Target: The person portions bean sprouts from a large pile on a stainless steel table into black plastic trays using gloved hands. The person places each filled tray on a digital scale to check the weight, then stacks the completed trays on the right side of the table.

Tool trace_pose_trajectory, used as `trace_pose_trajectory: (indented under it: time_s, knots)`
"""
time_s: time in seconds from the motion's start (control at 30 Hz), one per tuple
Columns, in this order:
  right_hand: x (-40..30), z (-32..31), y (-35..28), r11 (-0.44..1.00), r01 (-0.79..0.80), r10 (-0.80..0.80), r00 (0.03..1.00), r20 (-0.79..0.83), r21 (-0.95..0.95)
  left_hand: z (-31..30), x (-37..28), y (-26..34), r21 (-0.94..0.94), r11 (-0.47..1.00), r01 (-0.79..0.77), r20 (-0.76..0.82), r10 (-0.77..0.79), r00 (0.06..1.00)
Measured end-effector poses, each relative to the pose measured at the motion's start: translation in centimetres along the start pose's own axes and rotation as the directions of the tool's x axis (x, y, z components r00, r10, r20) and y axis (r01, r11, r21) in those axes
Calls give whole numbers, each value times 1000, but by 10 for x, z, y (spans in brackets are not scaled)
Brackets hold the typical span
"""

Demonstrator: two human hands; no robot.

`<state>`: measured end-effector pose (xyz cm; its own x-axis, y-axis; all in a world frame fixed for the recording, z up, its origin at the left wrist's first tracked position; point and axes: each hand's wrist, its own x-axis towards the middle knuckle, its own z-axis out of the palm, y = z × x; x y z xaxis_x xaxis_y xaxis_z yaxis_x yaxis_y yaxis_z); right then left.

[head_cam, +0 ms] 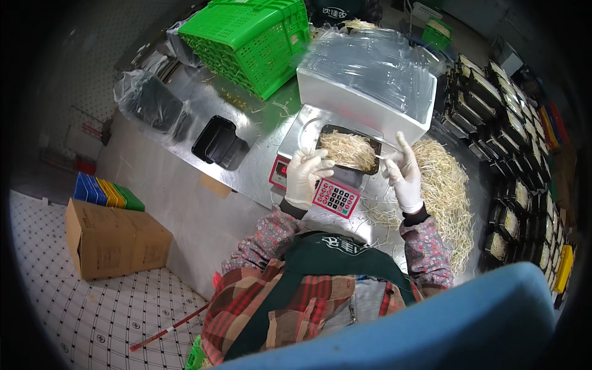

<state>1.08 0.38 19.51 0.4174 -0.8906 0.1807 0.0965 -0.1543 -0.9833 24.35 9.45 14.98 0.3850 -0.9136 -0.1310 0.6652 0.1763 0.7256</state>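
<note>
A black plastic tray (375, 147) full of pale bean sprouts (348, 149) sits on the steel platform of a digital scale (296, 134). My left hand (305, 178), in a white glove, is at the tray's near left corner, fingers bent and slightly apart, with nothing visible in them. On the tray's right side is my right hand (406, 178), also gloved, its index finger stretched out. A thin sprout shows near its thumb; whether it is pinched I cannot tell. Beside that hand a large heap of loose sprouts (441, 194) lies on the steel table.
A white foam box (360, 99) lined with clear plastic film stands behind the scale. Left of it is a tilted green crate (259, 51). An empty black tray (215, 138) and a bagged stack of trays (152, 101) lie leftward. Filled trays (504, 125) are stacked at right.
</note>
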Motion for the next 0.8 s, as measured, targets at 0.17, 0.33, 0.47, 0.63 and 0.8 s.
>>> trace_pose_trajectory:
  time_s: [0.17,0.33,0.47,0.63,0.8]
  knots:
    - [9,-28,46,988,-155,153,966,210,-7,-2,20,11,419,907,25,130,-88,988]
    - [49,-30,88,877,52,-35,998,43,-478,-5,80,-1,609,784,-118,204,-10,979]
    - [89,-21,95,607,79,-100,995,23,-791,-14,140,-19,766,563,-310,226,215,950]
    - [103,-24,137,727,-90,94,995,-32,-681,-45,157,-32,700,691,-182,169,87,982]
    - [115,-35,188,955,-275,273,961,-35,-110,-57,169,-37,680,731,-57,138,-51,989]
